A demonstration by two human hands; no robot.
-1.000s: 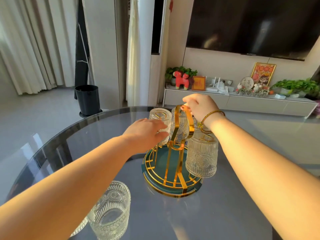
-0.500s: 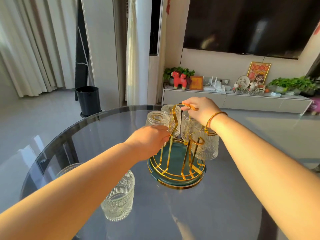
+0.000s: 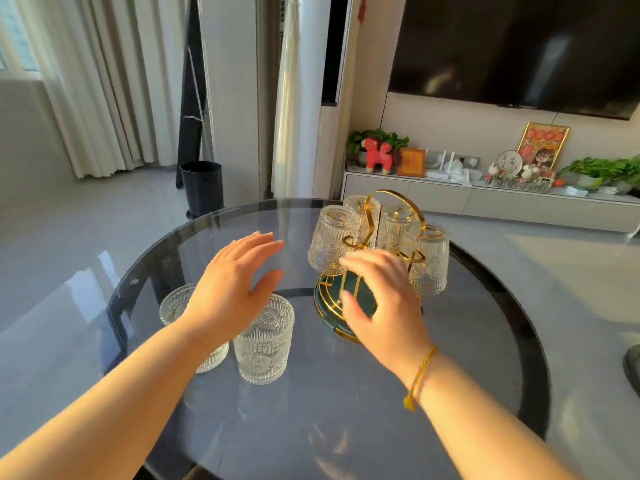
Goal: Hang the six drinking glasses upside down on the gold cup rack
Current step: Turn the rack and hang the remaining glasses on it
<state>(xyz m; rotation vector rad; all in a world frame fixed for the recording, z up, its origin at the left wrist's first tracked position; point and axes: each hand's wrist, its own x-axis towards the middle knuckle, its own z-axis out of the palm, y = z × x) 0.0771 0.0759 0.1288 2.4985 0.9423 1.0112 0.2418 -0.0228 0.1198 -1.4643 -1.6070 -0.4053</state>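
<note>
The gold cup rack (image 3: pixel 398 216) with a green base stands on the round glass table (image 3: pixel 346 410), right of centre. Several ribbed glasses hang on it upside down; the nearest on the left (image 3: pixel 330 239), one on the right (image 3: pixel 431 261). Two more glasses stand upright on the table: one (image 3: pixel 265 344) just below my left hand, another (image 3: pixel 175 304) partly hidden behind my left wrist. My left hand (image 3: pixel 232 289) hovers open above them, holding nothing. My right hand (image 3: pixel 381 299) is open in front of the rack's base, fingers spread, holding nothing.
Beyond the table a black bin (image 3: pixel 202 187) stands on the floor by the curtains. A low white cabinet (image 3: pixel 485 199) with plants, a red toy horse and frames runs along the wall under a dark TV. A dark object (image 3: pixel 632 363) lies on the floor at right.
My left hand let go of the hung glass and drew back left over the upright glasses. My right hand left the rack's top handle and dropped before its base. The camera pulled back.
</note>
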